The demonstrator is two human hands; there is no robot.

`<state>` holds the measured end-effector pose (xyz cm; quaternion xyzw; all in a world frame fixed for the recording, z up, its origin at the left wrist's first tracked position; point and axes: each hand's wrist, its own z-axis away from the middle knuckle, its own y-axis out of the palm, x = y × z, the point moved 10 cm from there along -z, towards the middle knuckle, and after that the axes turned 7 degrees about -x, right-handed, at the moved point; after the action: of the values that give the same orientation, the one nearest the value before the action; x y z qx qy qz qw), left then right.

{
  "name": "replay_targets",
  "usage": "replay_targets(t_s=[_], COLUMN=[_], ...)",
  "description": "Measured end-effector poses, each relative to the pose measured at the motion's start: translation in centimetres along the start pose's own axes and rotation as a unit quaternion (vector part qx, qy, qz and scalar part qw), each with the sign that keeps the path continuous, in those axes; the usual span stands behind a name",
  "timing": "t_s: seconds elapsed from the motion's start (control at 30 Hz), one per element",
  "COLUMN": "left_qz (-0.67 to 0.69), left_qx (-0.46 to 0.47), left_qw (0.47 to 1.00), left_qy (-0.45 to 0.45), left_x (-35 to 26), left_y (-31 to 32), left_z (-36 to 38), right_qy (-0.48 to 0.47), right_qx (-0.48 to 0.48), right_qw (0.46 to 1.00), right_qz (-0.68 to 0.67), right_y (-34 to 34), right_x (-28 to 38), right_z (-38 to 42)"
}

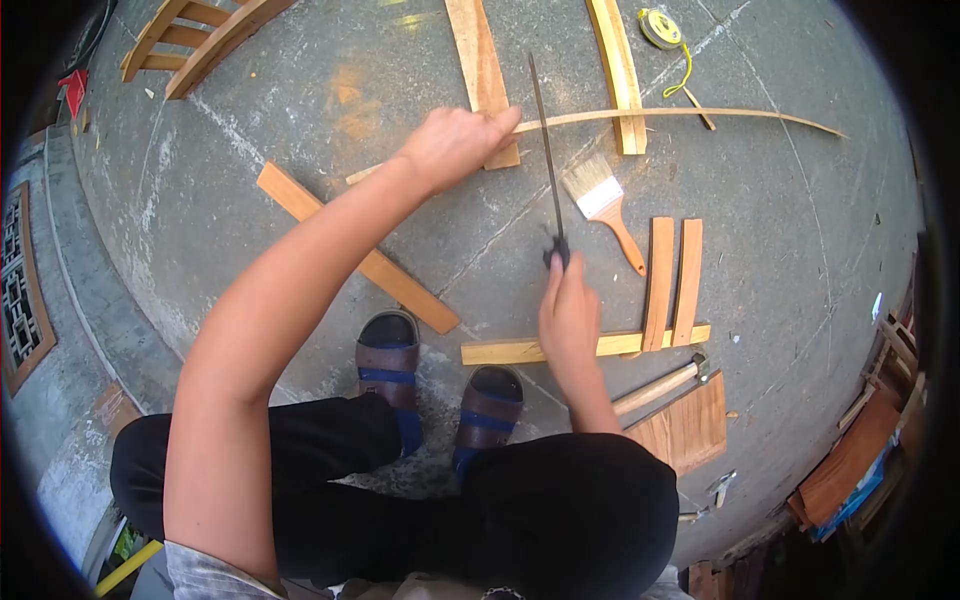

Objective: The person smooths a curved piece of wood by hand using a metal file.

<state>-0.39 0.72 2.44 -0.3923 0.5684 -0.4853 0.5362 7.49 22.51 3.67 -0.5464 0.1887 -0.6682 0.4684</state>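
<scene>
My left hand (pixel 462 146) is closed on a long thin wooden strip (pixel 730 113), holding it down across the end of a wooden board (pixel 478 60). To the right, the strip also crosses a second, lighter board (pixel 615 60) and bends toward its far tip. My right hand (pixel 572 315) grips the dark handle of a saw. The saw blade (pixel 546 140), seen nearly edge-on, points away from me and overlaps the strip just right of my left fingers. A paintbrush (pixel 600 200) with a wooden handle lies on the floor right of the blade.
Near my sandals lie a plank (pixel 410 290), a wooden bar (pixel 500 352), two short slats (pixel 658 280), a hammer (pixel 655 388) and a wood panel (pixel 690 425). A yellow tape measure (pixel 660 28) is at the far right. A slatted wooden frame (pixel 215 55) stands upper left.
</scene>
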Motion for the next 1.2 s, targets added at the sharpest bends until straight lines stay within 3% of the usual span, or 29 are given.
replay_targets(t_s=[0.1, 0.2, 0.3, 0.4, 0.5, 0.6, 0.7, 0.8, 0.9, 1.0, 1.2], left_qz=[-0.024, 0.021, 0.037, 0.093, 0.155, 0.193, 0.092, 0.125, 0.117, 0.086, 0.102], left_qx=[-0.036, -0.005, -0.158, -0.141, -0.109, -0.178, -0.228, -0.215, -0.273, -0.21, -0.157], left_qw=[0.999, 0.993, 0.982, 0.977, 0.968, 0.936, 0.933, 0.912, 0.891, 0.909, 0.914], left_qy=[-0.014, -0.117, -0.1, -0.128, -0.166, -0.233, -0.262, -0.327, -0.343, -0.349, -0.359], left_x=[-0.2, -0.1, -0.2, 0.6, 1.3, 2.2, 1.9, 3.3, 3.7, 3.9, 3.9], left_y=[-1.0, -1.6, -2.4, -1.7, -1.3, -1.3, -1.8, -0.8, -0.3, 1.2, 1.8], left_z=[0.8, 1.8, 3.3, 4.1, 4.3, 3.5, 1.2, -1.0, -1.7, -2.2, -2.6], right_qy=[0.03, 0.047, 0.06, 0.069, 0.021, -0.033, 0.005, -0.028, -0.051, -0.074, -0.03], right_qx=[-0.007, -0.014, -0.014, -0.014, -0.048, -0.056, -0.02, -0.089, -0.058, -0.057, -0.019], right_qw=[0.998, 0.994, 0.994, 0.994, 0.995, 0.993, 0.995, 0.991, 0.997, 0.996, 0.999], right_qz=[-0.051, -0.093, -0.095, -0.08, -0.086, -0.095, -0.095, -0.099, -0.006, -0.005, 0.02], right_y=[0.3, 0.1, 0.3, 1.0, 0.6, 0.6, 0.6, -0.2, -0.9, -2.2, -3.2], right_x=[-2.7, -4.9, -6.0, -6.3, -4.6, -3.8, -3.1, -2.4, -2.1, -1.7, 0.4], right_z=[3.4, 5.1, 6.4, 7.2, 6.7, 6.2, 5.5, 4.7, 5.1, 5.5, 2.8])
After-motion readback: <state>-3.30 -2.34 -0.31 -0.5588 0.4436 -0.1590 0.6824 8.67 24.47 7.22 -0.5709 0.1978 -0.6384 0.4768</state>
